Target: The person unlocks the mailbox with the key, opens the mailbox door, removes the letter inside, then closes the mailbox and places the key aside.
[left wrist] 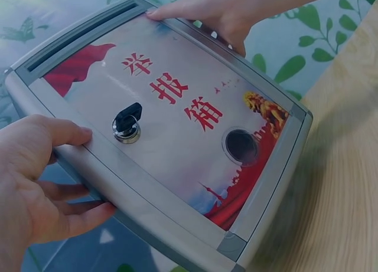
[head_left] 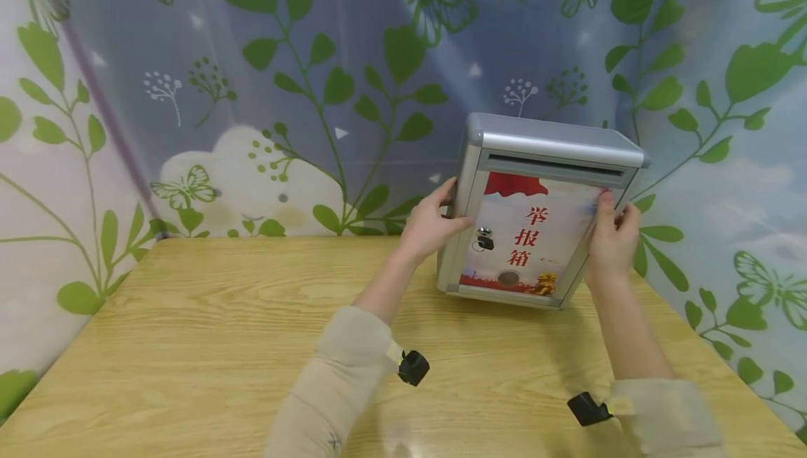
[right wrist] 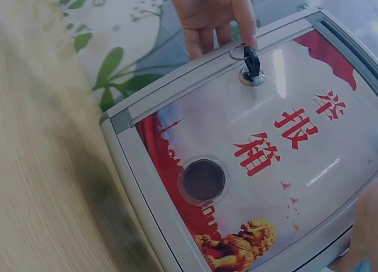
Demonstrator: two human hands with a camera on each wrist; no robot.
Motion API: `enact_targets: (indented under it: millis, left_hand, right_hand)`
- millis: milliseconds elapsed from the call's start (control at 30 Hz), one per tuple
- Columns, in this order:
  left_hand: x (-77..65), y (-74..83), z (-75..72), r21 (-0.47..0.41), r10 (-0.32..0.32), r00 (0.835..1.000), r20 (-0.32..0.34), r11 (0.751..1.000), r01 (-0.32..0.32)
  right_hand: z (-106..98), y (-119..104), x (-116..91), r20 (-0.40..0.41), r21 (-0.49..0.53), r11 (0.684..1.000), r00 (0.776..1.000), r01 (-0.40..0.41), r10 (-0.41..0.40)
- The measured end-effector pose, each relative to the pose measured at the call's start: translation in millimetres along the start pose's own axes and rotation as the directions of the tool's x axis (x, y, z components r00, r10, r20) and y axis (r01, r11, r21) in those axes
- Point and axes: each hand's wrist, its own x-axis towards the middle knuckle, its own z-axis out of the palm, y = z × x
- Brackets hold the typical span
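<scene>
A silver-framed metal drop box (head_left: 498,213) stands tilted over the right part of the table, its slot along the top. Red Chinese characters, a small round window (left wrist: 241,146) and a lock with a black-headed key (left wrist: 128,115) mark its front panel. My left hand (head_left: 431,223) grips the left side, thumb on the front frame, fingers along the side. On the opposite side my right hand (head_left: 613,244) holds the box, its thumb on the front near the upper corner. Whether the lower edge touches the table cannot be told.
The wood-grain table (head_left: 252,346) stretches left and toward me. Behind it hangs a curtain (head_left: 315,94) printed with green leaves and butterflies, which also runs along both sides. Small black cameras (head_left: 413,368) sit on both wrists.
</scene>
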Motion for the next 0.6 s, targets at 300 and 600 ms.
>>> enact_targets:
  millis: [300,600]
  left_hand:
    - [-11.7,-9.6,-19.4,0.006,-0.011,1.0,-0.024,1.0,0.011]
    - [-21.4,-22.6,-41.5,-0.058,-0.034,0.997,-0.063,0.998,0.03]
  right_hand:
    - [19.8,4.1,-13.3,0.052,-0.056,0.998,0.998,-0.027,0.03]
    - [43.7,2.6,-22.3,0.143,-0.053,0.997,0.988,-0.055,0.062]
